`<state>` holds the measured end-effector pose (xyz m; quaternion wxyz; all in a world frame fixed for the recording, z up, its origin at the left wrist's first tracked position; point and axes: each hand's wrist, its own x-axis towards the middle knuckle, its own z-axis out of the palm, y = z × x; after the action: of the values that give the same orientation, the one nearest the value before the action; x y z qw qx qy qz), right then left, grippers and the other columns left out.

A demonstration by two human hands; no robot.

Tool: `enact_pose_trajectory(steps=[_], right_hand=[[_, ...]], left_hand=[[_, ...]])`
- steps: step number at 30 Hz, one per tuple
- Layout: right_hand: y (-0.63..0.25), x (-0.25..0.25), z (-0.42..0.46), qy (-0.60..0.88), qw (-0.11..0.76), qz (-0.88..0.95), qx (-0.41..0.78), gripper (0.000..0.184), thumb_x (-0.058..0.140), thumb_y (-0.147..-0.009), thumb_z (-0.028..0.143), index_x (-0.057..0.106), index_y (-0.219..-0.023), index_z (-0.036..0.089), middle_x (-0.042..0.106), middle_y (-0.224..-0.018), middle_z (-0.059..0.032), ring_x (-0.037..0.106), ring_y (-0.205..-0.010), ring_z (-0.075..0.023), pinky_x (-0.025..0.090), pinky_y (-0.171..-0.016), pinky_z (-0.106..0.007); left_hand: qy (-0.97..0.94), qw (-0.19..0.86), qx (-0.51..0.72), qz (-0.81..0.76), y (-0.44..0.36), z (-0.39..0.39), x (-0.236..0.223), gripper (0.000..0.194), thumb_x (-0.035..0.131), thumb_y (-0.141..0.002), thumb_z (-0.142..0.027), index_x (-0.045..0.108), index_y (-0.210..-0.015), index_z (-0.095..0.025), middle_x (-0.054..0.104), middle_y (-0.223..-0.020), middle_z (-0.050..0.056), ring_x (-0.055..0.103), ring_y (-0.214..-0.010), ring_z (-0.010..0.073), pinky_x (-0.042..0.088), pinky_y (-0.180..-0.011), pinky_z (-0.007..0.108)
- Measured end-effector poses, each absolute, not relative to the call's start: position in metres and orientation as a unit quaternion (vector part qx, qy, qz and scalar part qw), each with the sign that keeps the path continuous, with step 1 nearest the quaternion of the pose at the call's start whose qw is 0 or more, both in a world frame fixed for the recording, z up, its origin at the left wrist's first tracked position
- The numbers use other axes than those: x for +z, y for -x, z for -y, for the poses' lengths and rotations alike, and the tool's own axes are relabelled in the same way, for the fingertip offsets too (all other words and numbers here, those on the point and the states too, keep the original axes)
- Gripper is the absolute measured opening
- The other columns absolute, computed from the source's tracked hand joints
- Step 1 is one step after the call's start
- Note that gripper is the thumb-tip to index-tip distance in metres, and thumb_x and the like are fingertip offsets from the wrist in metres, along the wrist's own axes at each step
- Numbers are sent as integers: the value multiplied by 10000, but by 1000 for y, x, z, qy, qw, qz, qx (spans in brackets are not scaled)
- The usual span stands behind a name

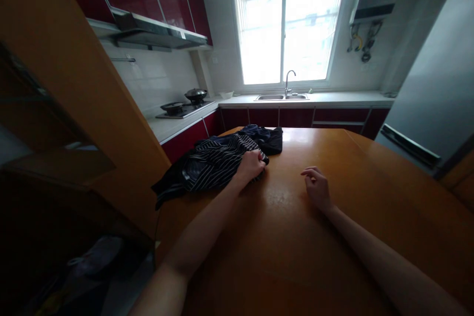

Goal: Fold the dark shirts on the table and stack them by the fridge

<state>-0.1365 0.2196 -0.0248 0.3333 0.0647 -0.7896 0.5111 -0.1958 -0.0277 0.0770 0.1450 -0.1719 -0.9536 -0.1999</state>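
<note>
A black shirt with thin white stripes [222, 160] lies crumpled on the left side of the wooden table [296, 247]. My left hand [252, 165] is closed on the right end of this shirt, its fingers wrapped round the cloth. Behind the shirt, and partly covered by it, are dark blue and black clothes [272, 140]. To the right, apart from the clothes, my right hand [316, 188] hovers low over the tabletop, holding nothing. Its fingers are loosely bent and somewhat apart.
Beyond the table, a white counter [237, 100] carries a sink with a tap [288, 84]. Pans [195, 95] stand on the hob at the back left. A grey fridge [429, 74] is on the right, and a wooden cabinet edge [85, 94] rises close on the left.
</note>
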Motion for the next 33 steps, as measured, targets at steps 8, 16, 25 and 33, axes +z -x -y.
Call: enact_pose_trajectory(steps=[8, 16, 25, 33], right_hand=[[134, -22, -222, -56, 349, 791, 500, 207, 465, -832, 207, 672, -821, 198, 630, -949, -85, 604, -864, -212, 477, -642, -294], [127, -16, -215, -97, 342, 816, 455, 202, 463, -871, 190, 663, -851, 219, 612, -919, -65, 589, -804, -196, 476, -696, -310], [103, -10, -175, -206, 222, 936, 180, 243, 661, -864, 379, 670, -1060, 235, 644, -1061, -101, 553, -1020, -286, 406, -913, -397], [114, -6, -212, -153, 155, 973, 80, 155, 524, -889, 143, 672, -896, 189, 669, -1000, -90, 573, -997, -233, 347, -864, -329]], left_hand=[[399, 86, -235, 882, 150, -17, 64, 255, 644, -795, -128, 718, -1026, -203, 694, -1010, 59, 657, -888, 189, 503, -807, 270], [308, 16, -116, 944, 172, 79, 119, 336, 797, -733, -274, 743, -1064, -250, 694, -1027, 28, 656, -953, 214, 491, -849, 262], [393, 48, -129, 909, 140, 161, 62, 530, 697, -873, -347, 563, -1381, -411, 471, -1503, 6, 410, -1393, 250, 306, -1173, 406], [390, 22, -155, 908, 135, 163, 10, 586, 505, -993, -456, 352, -1542, -320, 233, -1639, 60, 182, -1497, 334, 202, -1198, 555]])
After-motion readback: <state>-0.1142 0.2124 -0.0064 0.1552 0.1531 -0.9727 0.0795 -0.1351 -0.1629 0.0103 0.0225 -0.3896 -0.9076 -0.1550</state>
